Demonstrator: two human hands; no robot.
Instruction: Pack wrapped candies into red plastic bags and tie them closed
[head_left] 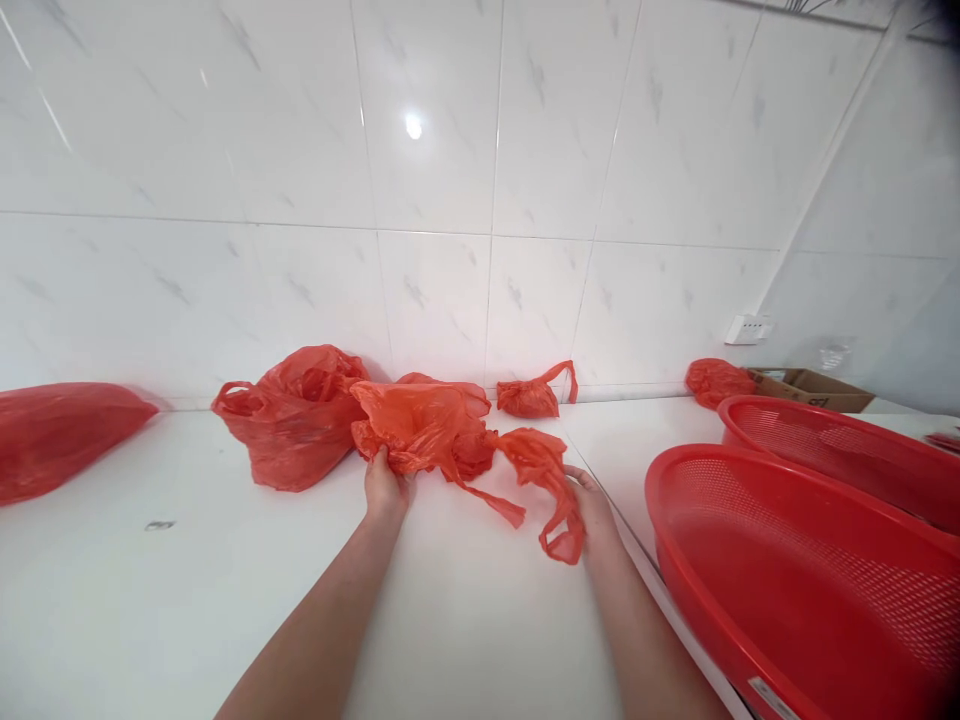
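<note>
The person's left hand [386, 490] pinches the near edge of a thin red plastic carrier bag [420, 415], thumb on top; the crumpled film spreads just beyond those fingertips and toward the right hand. The right hand [592, 510] is at a limp handle loop [562, 545] just left of its fingers; whether they pinch it or only touch it cannot be told. Beside the left fingers, to their left, sits a bulky red carrier bag [300, 425]. A small red bag bundle [529, 398] lies beyond the right fingers, near the wall, and a perforated red plastic basket [661, 480] stands to their right. For good handling, the left pinch should probably stay light and the right fingers take the loop at its thicker base, drawing it out evenly, since such film likely snags and tears.
</note>
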